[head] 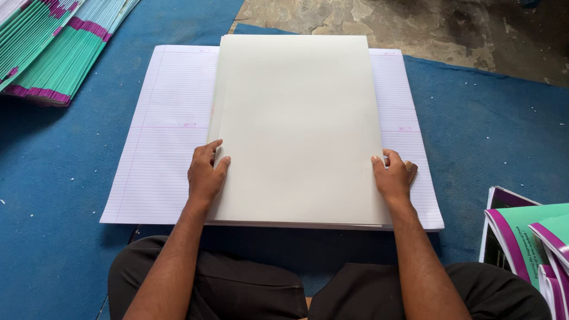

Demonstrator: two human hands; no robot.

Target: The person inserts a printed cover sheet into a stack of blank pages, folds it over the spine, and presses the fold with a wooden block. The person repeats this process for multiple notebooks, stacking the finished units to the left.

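A thick stack of blank cream sheets (299, 124) lies on top of a wider stack of ruled white paper (166, 148) on a blue mat. My left hand (205, 173) grips the cream stack's left edge, thumb on top. On the opposite side, my right hand (392, 176) holds its right edge, and a small brown object (412, 170) shows under its fingers; I cannot tell what that object is. Both forearms reach forward from my crossed legs in dark trousers.
A fanned pile of green covers with magenta spines (47, 47) lies at the far left. More green and magenta covers (527, 237) sit at the right, near my knee. The blue mat (492, 130) ends at bare concrete floor (415, 24) at the top.
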